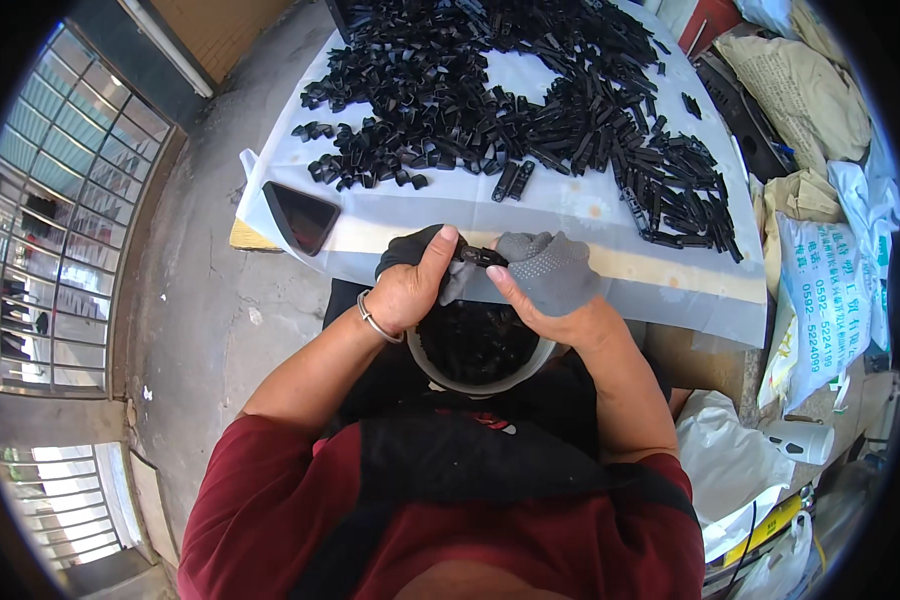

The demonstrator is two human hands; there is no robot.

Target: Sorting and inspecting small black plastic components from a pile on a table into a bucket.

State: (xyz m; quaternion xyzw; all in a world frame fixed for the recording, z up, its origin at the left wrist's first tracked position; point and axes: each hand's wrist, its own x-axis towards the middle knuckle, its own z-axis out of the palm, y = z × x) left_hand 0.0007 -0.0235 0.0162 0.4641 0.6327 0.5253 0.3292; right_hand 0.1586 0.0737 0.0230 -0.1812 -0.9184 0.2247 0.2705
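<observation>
Between my two hands is a small black plastic part (482,256), held over a round bucket (480,385). My left hand (415,270), in a dark glove with the thumb bare, pinches its left end. The grey dotted glove on my right hand (550,275) leaves that thumb bare too, and it presses on the part's right end. Dark pieces (475,340) fill the bucket on my lap. Ahead on the table, curved black clips (400,130) are heaped at the left and long narrow black parts (670,190) at the right. Two long parts (512,181) lie apart near the middle.
A black phone (303,217) lies at the left front corner of the cloth-covered table (370,215). Sacks and plastic bags (820,290) crowd the right side. A white cup (800,441) lies on its side there. To the left are a concrete floor (230,270) and barred windows (55,220).
</observation>
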